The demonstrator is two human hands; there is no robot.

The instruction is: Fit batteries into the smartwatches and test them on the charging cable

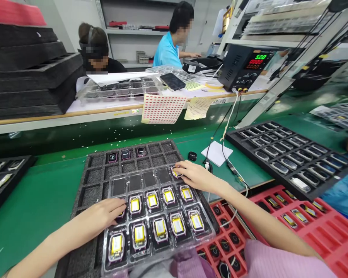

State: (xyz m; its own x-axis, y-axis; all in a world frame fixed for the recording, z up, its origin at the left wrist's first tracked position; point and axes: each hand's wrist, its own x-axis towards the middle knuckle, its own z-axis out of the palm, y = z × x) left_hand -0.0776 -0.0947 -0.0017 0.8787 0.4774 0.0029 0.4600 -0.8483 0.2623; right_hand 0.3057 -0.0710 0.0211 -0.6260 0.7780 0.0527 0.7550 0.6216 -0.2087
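A clear plastic tray [124, 253] with several small devices bearing yellow labels lies on top of a black foam tray [89, 177] on the green belt. My left hand [106, 213] rests on the clear tray's left side, fingers curled over a device in the middle row. My right hand [193, 174] reaches to the tray's far right pocket, fingertips pinched on a yellow-labelled device [175, 172]. Three pink-rimmed watch bodies [125, 155] sit in the foam tray's back row.
A black tray of parts [290, 156] lies at right, red trays [307, 227] in front of it. White paper [217, 153] and cables lie between. A power supply [245, 66], phone and trays stand on the bench behind, where two people sit. Another black tray [2, 173] lies at left.
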